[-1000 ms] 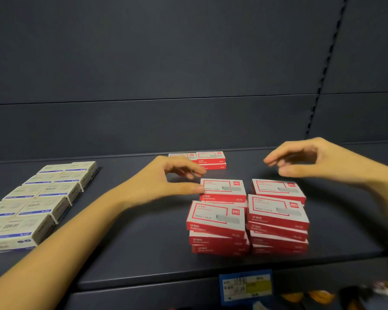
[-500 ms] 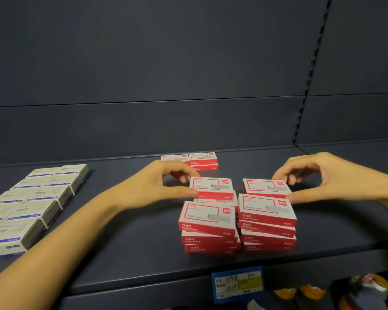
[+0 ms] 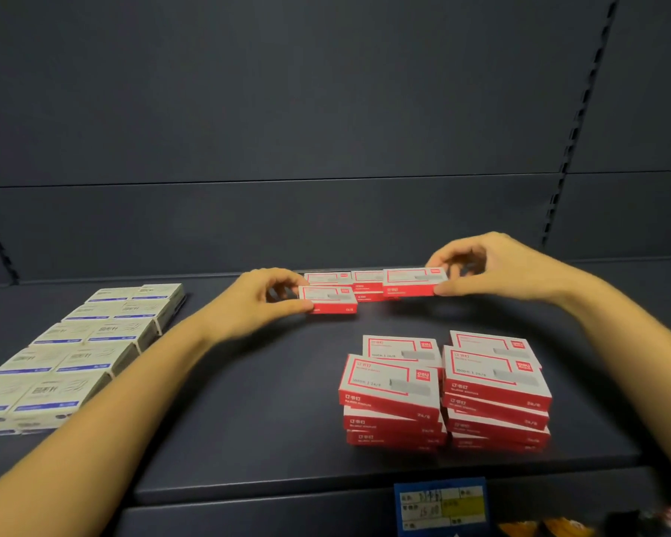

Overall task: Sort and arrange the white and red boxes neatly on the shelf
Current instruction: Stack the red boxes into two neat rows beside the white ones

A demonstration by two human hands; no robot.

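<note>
1. Left hand (image 3: pixel 254 304): I see it grasping one red box (image 3: pixel 328 300) by its left end, thumb on the near edge and fingers curled over the far edge. This box is level, at the back of the shelf (image 3: pixel 248 401), just in front of the back row of red boxes (image 3: pixel 367 284). I cannot tell whether it rests on the shelf surface.

2. Right hand (image 3: pixel 500 271): I see it pinching a second red box (image 3: pixel 413 281) by its right end, thumb on the near side and fingers on the far side. This box is level and sits at the right end of the back row, touching or just beside it (the gap is too blurred to resolve).

3. Front stacks (image 3: pixel 390 385): four piles of red boxes stand near the front edge, right of centre, two in front and two behind. The boxes in the front piles are slightly skewed against each other. Neither hand touches them.

4. White boxes (image 3: pixel 94 343): these lie in two columns on the left part of the shelf, running front to back, well apart from the red boxes.

5. Price label (image 3: pixel 440 505): a blue and yellow tag hangs on the front rail of the shelf, below the front stacks.
</note>
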